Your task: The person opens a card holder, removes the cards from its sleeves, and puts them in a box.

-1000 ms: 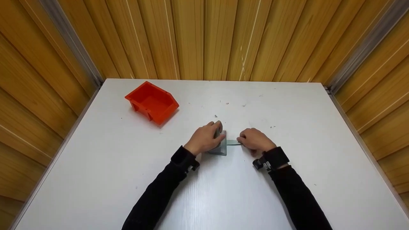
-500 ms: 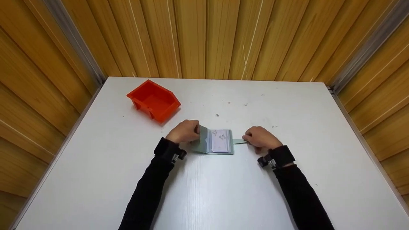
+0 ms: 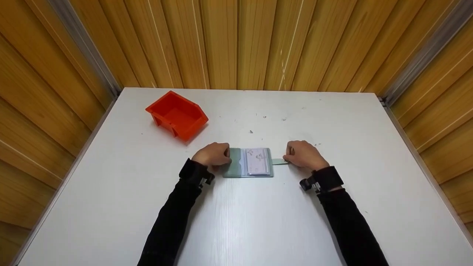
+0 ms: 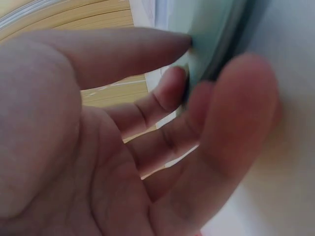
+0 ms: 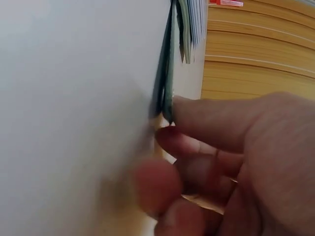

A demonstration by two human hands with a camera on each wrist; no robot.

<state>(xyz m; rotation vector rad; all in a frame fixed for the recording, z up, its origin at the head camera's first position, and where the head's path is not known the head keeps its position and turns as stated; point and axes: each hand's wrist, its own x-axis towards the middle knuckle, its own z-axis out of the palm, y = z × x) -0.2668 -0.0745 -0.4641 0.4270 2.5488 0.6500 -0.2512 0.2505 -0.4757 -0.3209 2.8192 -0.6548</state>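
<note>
A green case lies unfolded in the middle of the white table. Its left side is a plain green cover, and its right side has a small stack of pale pages with little gray pictures on top. A thin green strap pokes out from its right edge.

The left hand pinches the left edge of the cover. Its thumb is on top, its fingers are bent at the edge, and there is a gap in the palm. The right hand pinches the tip of the strap between thumb and finger, with the other fingers curled in.

Both wrists wear black bands, and both arms have black sleeves. A red box sits at the far left, well apart from the case. Behind the table is a yellow-brown wall.
</note>
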